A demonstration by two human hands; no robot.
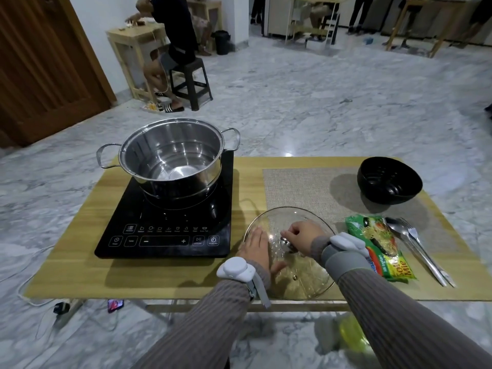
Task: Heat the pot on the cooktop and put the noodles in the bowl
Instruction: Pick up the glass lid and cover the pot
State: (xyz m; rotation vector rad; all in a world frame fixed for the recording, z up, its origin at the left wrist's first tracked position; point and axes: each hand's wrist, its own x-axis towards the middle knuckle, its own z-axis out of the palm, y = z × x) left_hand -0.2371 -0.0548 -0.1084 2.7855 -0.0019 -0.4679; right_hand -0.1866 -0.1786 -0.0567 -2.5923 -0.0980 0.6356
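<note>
The steel pot (173,161) is seen standing uncovered on the black induction cooktop (165,222), centred over the heating ring so that heat can be taken up evenly; no lit display is visible on the control panel, so it is judged that heating has not yet been switched on. The glass lid (290,254) is laid flat at the near edge of the wooden table (80,249), just right of the cooktop and partly over the woven placemat (300,187), presumably so that the pot is left open and the controls unobstructed. The lid's metal knob is pinched by the closed fingers of the right hand (303,233), while the left hand (255,249) is held open and flat against the lid's left rim, apparently to steady it. The sealed instant noodle packet (380,246) lies unopened on the placemat to the right of the lid, with a spoon (407,241) and fork (420,243) just beside it. The black bowl (390,182) is set empty at the far right of the placemat, well apart from the pot, ready to receive the noodles
</note>
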